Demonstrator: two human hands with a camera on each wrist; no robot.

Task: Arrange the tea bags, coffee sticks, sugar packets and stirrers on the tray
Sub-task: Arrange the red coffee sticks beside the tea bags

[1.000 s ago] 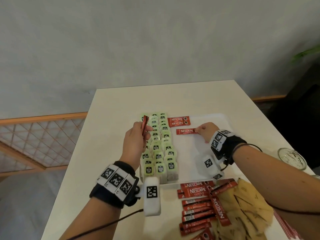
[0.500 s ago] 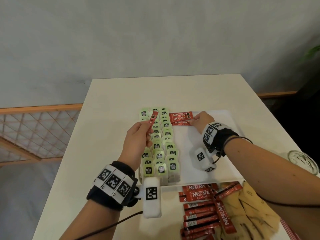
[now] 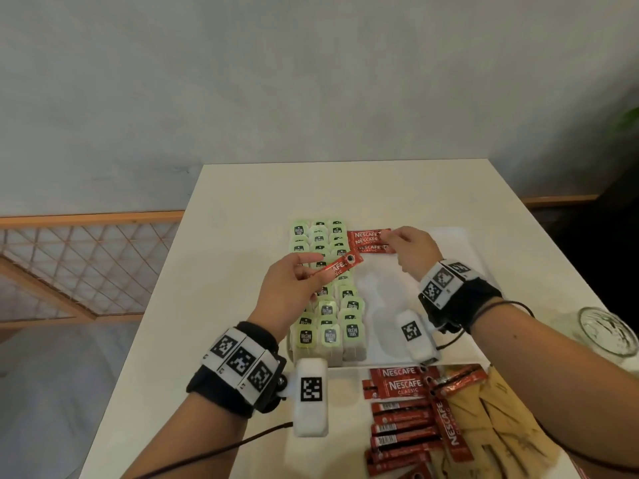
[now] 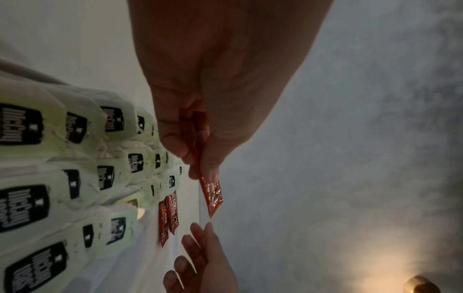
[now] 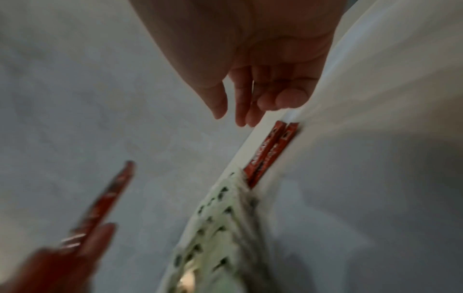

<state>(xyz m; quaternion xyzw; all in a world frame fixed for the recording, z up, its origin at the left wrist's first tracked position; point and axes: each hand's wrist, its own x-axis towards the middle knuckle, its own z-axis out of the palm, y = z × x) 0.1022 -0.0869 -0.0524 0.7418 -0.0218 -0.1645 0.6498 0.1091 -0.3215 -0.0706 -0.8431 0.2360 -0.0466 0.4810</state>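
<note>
My left hand [image 3: 304, 271] pinches a red coffee stick [image 3: 337, 267] above the rows of green tea bags [image 3: 328, 305], its free end pointing right. The left wrist view shows the same stick [image 4: 211, 194] hanging from my left hand's fingertips [image 4: 175, 146]. Three coffee sticks [image 3: 370, 240] lie side by side at the far end of the white tray [image 3: 460, 257], beside the tea bags. Just past their right ends, my right hand [image 3: 397, 242] hovers with relaxed fingers and holds nothing; the right wrist view confirms the hand [image 5: 240, 111] is empty above the laid sticks [image 5: 270, 154].
Off the tray's near edge lie a loose pile of coffee sticks [image 3: 404, 409] and brown sugar packets [image 3: 501, 426]. A glass [image 3: 608, 335] stands at the table's right edge. The tray's right half is bare. No stirrers show.
My right hand slid the third stick up against the other two and has lifted off. My left hand tipped its stick from upright to pointing right and moved it toward the right hand.
</note>
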